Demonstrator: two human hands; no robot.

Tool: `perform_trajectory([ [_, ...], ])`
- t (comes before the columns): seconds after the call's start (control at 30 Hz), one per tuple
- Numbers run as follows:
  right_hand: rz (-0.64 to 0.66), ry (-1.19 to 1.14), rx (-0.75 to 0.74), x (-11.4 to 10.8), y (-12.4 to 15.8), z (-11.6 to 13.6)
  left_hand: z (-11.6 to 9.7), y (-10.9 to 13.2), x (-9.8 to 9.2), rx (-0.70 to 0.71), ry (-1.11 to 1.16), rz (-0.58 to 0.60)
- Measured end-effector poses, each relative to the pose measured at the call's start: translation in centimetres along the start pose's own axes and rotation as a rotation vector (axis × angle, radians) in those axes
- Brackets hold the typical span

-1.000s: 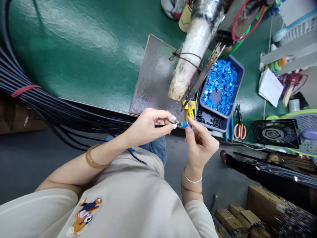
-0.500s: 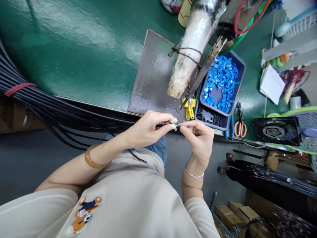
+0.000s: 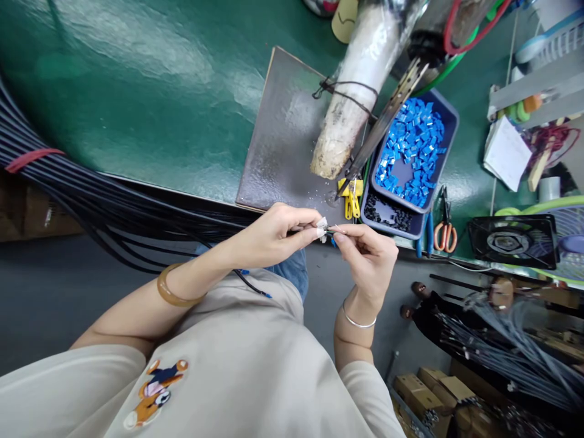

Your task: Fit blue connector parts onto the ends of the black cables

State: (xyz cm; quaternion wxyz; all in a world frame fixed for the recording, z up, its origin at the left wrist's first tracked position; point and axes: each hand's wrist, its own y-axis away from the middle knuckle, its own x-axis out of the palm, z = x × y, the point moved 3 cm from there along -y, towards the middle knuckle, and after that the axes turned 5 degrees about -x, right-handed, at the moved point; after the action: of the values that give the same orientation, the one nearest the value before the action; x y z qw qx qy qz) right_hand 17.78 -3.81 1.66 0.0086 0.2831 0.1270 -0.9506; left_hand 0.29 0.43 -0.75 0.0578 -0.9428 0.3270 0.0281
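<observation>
My left hand (image 3: 288, 234) is closed in a pinch on a black cable, with white wrapping on the thumb and forefinger tips. The cable's thin wire ends (image 3: 330, 230) show in the small gap between my hands. My right hand (image 3: 370, 258) pinches these wires between thumb and forefinger, its other fingers curled. A bit of blue shows under the wires, too small to make out. Left of my hands runs a thick bundle of black cables (image 3: 137, 204), bound with a red tie (image 3: 34, 158). Two cable ends with blue tips (image 3: 268, 295) hang over my lap.
A grey-brown board (image 3: 285, 115) lies on the green table (image 3: 150, 91), under a white wrapped tube (image 3: 351, 100). Stacked bins hold blue pieces (image 3: 413, 152) and black pieces (image 3: 387, 213). Yellow snips (image 3: 352, 201), orange-handled pliers (image 3: 446, 234) and a black fan (image 3: 511, 241) line the front edge.
The fingers of my right hand have shifted slightly on the wires, and a bit of blue now shows beneath. At the right, a person's legs are now more covered by grey cables.
</observation>
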Motion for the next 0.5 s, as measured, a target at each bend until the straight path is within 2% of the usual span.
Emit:
perform_trajectory([
  [0.5, -0.020, 0.027, 0.059, 0.22, 0.39, -0.16, -0.24, -0.01, 0.03, -0.021, -0.036, -0.015],
])
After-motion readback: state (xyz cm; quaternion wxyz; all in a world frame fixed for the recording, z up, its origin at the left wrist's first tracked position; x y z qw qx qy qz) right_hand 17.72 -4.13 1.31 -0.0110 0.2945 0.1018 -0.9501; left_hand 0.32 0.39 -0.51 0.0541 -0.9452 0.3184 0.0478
